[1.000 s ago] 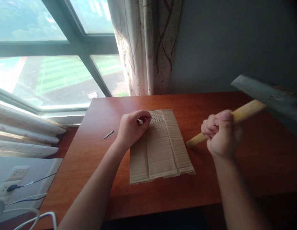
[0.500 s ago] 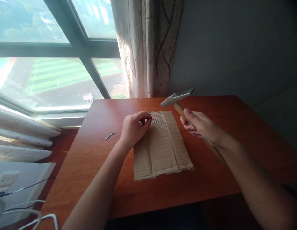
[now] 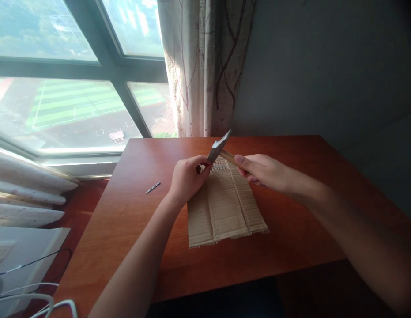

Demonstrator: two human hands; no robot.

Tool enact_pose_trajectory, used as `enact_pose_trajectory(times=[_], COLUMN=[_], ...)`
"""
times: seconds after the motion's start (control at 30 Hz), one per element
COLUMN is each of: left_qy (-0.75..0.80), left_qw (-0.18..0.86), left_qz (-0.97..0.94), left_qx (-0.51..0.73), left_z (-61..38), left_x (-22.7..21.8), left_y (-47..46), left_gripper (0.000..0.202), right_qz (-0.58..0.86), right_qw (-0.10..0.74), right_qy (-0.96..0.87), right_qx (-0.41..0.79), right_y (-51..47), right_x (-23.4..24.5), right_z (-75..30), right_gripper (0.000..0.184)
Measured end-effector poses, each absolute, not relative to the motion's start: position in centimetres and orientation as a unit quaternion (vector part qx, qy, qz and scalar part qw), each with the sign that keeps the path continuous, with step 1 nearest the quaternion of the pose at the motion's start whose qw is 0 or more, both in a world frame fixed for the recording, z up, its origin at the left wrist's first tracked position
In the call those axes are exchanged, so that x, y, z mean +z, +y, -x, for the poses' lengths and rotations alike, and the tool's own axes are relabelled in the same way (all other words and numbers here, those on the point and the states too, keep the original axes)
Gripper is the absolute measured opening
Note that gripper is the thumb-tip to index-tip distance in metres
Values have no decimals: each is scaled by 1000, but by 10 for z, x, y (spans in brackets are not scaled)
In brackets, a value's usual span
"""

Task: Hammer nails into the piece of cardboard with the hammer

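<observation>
Starting at my far left, white cables (image 3: 36,302) lie low by the wall. A loose nail (image 3: 152,187) lies alone on the red-brown table (image 3: 307,176), well apart from everything else. It has not moved in the last second.

My left hand (image 3: 187,176) rests on the top left corner of the cardboard (image 3: 221,207), just where it was. The thumb and fingers are pinched tight beside the small grid of nail heads (image 3: 220,166). Whatever they pinch is too small to make out.

The hammer (image 3: 219,147) is what has changed. A second ago it was swung up high and far out on my right. Now its metal head hangs tilted just above my left fingertips and the grid, very near both. I cannot tell whether it touches anything. I judge this to be the bottom of a downstroke, with the head close to my own fingers.

My right hand (image 3: 261,171) is clenched round the wooden handle close behind the head. It has come in over the top right of the cardboard. The cardboard lies flat in the middle of the table.
</observation>
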State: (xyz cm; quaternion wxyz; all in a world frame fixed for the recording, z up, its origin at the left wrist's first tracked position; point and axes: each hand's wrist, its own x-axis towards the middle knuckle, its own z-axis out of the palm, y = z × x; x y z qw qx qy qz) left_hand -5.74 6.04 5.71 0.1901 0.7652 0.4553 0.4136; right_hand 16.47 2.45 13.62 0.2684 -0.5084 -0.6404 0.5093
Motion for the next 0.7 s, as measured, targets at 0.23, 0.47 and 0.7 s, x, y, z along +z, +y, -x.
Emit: enact_pose_trajectory(times=[0.23,0.47,0.7], left_qy=[450,467,483], left_qw=[194,197,189], left_qz=[-767,-766,-769], left_qx=[414,395,374], left_z=[57,57,58], left_x=[59,59,58], left_y=[59,59,59], left_gripper=[9,9,10], right_qz=[517,523,561], right_qw=[268,247,200], right_qy=[-644,-648,-632], right_qx=[497,496,496], right_y=[23,23,20], right_x=[139,139,139], right_z=[-166,-163,-163], right_gripper=[63,64,63])
